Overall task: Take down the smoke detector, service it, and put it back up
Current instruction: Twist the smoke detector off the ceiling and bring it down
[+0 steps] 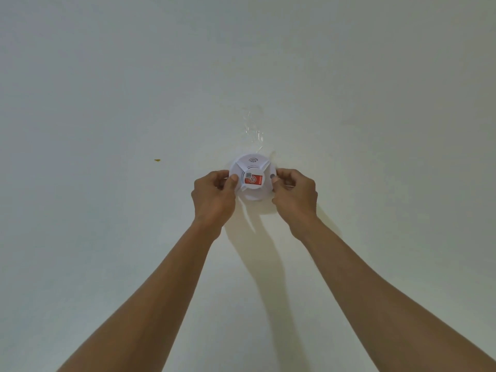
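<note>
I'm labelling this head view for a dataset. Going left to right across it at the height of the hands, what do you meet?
Yellow speck on the ceiling → left hand → smoke detector with its red label → right hand.

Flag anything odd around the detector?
Crinkled clear tape runs up the ceiling from the smoke detector, an odd mounting. A small yellow speck marks the ceiling to its left. Left hand and right hand grip the detector's sides.
</note>
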`<control>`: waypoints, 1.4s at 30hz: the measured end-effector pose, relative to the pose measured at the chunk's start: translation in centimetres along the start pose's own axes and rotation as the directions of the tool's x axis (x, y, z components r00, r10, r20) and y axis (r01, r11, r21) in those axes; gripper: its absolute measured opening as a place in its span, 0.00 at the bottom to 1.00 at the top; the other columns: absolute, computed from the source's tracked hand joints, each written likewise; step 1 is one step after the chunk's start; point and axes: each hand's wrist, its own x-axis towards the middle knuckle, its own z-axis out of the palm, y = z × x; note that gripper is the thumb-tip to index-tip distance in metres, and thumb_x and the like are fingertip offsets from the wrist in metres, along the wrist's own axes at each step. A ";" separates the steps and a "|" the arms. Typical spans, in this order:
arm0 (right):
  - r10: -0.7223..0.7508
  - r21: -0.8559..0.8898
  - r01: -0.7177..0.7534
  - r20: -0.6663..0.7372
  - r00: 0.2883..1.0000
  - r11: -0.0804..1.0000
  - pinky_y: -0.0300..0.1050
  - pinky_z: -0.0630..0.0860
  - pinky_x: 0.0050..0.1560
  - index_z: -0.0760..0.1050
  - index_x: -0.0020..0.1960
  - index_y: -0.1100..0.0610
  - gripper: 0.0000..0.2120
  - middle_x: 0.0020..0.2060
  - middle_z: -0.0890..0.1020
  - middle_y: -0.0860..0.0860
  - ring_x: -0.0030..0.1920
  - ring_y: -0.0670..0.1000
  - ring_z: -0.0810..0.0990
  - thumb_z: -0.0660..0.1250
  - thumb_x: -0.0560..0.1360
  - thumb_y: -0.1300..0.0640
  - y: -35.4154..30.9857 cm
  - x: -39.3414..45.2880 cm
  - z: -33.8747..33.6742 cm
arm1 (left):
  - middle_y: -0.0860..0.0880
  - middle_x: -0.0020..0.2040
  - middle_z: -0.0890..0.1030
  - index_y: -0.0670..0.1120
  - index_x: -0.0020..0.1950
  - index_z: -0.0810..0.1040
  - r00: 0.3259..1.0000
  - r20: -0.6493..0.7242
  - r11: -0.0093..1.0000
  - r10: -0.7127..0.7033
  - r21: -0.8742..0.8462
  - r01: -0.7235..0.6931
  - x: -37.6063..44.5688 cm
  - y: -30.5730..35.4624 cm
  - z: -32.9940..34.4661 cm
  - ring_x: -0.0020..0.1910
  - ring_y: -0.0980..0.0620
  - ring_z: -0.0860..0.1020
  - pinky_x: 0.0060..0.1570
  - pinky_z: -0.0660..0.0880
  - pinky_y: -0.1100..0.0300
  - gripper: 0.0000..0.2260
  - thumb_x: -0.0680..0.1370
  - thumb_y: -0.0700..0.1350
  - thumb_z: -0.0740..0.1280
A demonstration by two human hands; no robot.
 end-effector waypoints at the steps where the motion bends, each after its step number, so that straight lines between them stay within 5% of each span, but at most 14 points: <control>1: 0.010 0.017 -0.010 -0.004 1.000 1.000 0.51 0.83 0.49 0.81 0.52 0.50 0.05 0.40 0.83 0.44 0.44 0.50 0.84 0.69 0.77 0.56 0.0 0.0 0.1 | 0.54 0.46 0.84 0.49 0.57 0.83 1.000 -0.001 1.000 0.000 -0.010 0.000 0.0 -0.1 0.1 0.49 0.48 0.84 0.56 0.81 0.49 0.09 0.78 0.48 0.71; 5: 0.019 0.064 -0.019 -0.014 1.000 0.998 0.55 0.83 0.51 0.81 0.53 0.51 0.05 0.40 0.82 0.41 0.44 0.44 0.83 0.70 0.77 0.55 0.0 0.0 0.4 | 0.52 0.45 0.84 0.51 0.49 0.82 1.000 0.003 0.998 -0.017 -0.058 0.017 0.2 -0.2 0.1 0.49 0.48 0.85 0.56 0.81 0.49 0.01 0.78 0.46 0.71; 9: 0.027 0.102 -0.027 -0.002 1.000 0.994 0.56 0.83 0.51 0.81 0.51 0.49 0.04 0.41 0.82 0.41 0.45 0.45 0.83 0.70 0.77 0.54 0.2 0.0 0.6 | 0.52 0.44 0.85 0.56 0.43 0.79 0.999 0.015 0.993 -0.038 -0.115 0.040 0.3 -0.1 0.1 0.46 0.48 0.86 0.54 0.82 0.49 0.08 0.79 0.44 0.71; 20: 0.075 0.165 -0.081 0.040 0.996 0.983 0.52 0.81 0.57 0.83 0.55 0.51 0.08 0.46 0.86 0.48 0.50 0.50 0.84 0.71 0.76 0.54 0.5 0.5 0.8 | 0.46 0.46 0.86 0.49 0.44 0.81 0.994 0.074 0.977 -0.080 -0.190 0.093 0.5 0.1 0.0 0.50 0.45 0.85 0.55 0.82 0.50 0.05 0.80 0.42 0.70; 30: 0.103 0.306 -0.133 0.113 0.988 0.943 0.50 0.82 0.55 0.81 0.58 0.60 0.09 0.48 0.86 0.54 0.52 0.54 0.85 0.70 0.78 0.62 0.2 0.8 0.1 | 0.47 0.47 0.86 0.50 0.45 0.81 0.994 0.086 0.969 -0.067 -0.231 0.085 0.3 0.0 0.0 0.52 0.44 0.85 0.56 0.81 0.47 0.06 0.80 0.41 0.69; 42: 0.133 0.390 -0.181 0.147 0.980 0.903 0.49 0.83 0.50 0.80 0.58 0.57 0.09 0.51 0.85 0.53 0.52 0.52 0.85 0.69 0.78 0.60 -2.0 1.4 -0.1 | 0.43 0.50 0.86 0.43 0.52 0.82 0.994 0.104 0.955 -0.029 -0.290 0.058 1.1 1.9 -0.3 0.54 0.43 0.84 0.54 0.82 0.50 0.03 0.80 0.42 0.69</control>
